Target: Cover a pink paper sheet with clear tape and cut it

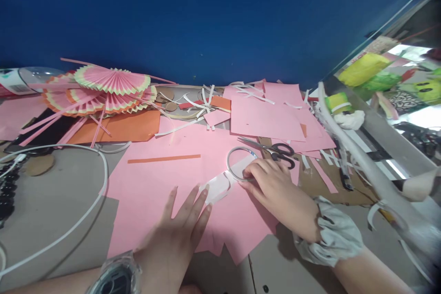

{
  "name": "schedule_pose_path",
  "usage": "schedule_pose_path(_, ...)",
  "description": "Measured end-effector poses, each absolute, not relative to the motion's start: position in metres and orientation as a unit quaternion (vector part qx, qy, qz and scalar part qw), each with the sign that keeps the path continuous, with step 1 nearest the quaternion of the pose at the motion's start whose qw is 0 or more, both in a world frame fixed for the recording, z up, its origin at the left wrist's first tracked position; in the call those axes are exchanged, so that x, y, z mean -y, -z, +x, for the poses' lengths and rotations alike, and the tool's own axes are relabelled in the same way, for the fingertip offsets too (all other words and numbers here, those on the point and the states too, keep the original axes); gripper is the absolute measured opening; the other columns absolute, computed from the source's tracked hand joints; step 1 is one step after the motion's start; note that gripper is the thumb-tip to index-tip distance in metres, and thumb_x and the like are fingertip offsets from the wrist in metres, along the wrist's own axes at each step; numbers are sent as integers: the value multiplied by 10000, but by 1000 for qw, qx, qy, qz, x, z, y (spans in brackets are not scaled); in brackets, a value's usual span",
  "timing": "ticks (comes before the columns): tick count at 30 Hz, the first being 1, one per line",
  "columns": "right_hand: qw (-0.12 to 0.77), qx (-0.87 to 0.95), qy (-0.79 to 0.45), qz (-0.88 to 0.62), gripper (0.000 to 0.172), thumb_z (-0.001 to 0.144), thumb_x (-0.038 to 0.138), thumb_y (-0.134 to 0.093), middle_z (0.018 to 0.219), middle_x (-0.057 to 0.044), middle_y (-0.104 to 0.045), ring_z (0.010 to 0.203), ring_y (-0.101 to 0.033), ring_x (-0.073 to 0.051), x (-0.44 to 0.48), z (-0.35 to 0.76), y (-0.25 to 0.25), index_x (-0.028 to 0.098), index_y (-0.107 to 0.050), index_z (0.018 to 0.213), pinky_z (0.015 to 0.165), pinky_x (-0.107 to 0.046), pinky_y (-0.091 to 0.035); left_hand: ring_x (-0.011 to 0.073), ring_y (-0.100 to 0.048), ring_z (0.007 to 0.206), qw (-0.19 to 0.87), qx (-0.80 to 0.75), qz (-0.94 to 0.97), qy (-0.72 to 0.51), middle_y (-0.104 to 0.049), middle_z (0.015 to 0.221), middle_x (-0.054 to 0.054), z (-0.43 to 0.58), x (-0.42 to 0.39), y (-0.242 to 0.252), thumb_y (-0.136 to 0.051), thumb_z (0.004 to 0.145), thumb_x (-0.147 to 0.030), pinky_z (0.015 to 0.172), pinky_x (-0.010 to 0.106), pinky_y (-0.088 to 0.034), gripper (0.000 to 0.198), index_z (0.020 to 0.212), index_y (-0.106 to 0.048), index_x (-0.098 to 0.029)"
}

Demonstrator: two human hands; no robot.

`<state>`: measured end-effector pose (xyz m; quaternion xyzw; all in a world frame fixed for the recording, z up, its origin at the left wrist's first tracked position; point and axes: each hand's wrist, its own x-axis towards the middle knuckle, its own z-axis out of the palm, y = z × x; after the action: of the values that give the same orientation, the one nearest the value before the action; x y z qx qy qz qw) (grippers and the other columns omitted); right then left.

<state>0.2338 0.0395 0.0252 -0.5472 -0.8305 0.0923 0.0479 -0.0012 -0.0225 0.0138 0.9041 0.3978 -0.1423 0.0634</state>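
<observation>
While flat, white strip (217, 188) w/ long axis twd tape ring (228, 164).

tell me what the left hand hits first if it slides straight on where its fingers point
Likely the white paper piece on the pink sheet, lying just ahead of the left hand.

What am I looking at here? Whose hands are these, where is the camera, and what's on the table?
There is no machine: a camera worn on the person's head looks down at their own two bare hands. The left hand lies flat, fingers spread, on a large pink sheet, its fingertips at a white strip. The right hand pinches a thin ring at the strip's far end. Scissors, folded paper fans and paper scraps lie around.
</observation>
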Motion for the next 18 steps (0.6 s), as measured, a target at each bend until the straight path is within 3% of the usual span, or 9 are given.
schedule_pose_path(2, 2, 866, -22, -499, 173, 908, 270, -428, 830, -59, -591, 812, -533, -223, -38, 238, -27, 180, -542, 813, 768, -394, -383, 286, -192, 1368, 57, -408, 902, 131, -222, 1466, 90, -1, 22, -9, -374, 929, -326, 1073, 598, -154, 432, 1348, -401, -223)
schedule_pose_path(5, -11, 891, 62, -449, 228, 918, 254, -381, 758, -69, -597, 773, -541, -236, -35, 250, -46, 179, -568, 812, 721, -382, -392, 271, -238, 1357, 37, -419, 900, 117, -274, 1454, 75, 0, 24, -2, -356, 937, -293, 1085, 585, -155, 399, 1322, -445, -236)
schedule_pose_path(8, -13, 908, 116, -403, 299, 911, 183, -313, 753, -65, -619, 777, -546, -242, -32, 267, -70, 205, -598, 826, 857, -443, -350, 285, -200, 1367, 20, -416, 903, 109, -243, 1472, 80, 1, 27, 2, -393, 918, -302, 1090, 599, -96, 427, 1337, -423, -227)
schedule_pose_path(13, -29, 908, 121, -400, 274, 913, 259, -346, 804, -70, -642, 814, -560, -255, -38, 295, -69, 215, -603, 831, 893, -481, -336, 287, -182, 1373, 31, -418, 900, 118, -241, 1475, 79, -1, 26, -4, -438, 899, -375, 1095, 581, -93, 474, 1348, -408, -225)
schedule_pose_path(18, -29, 907, 97, -409, 191, 903, 266, -417, 895, -46, -647, 919, -555, -226, -50, 315, -36, 207, -599, 905, 973, -465, -329, 352, -70, 1379, 79, -369, 919, 117, -147, 1481, 163, -6, 23, -25, -543, 654, -723, 1088, 581, -6, 972, 1388, -318, -127)
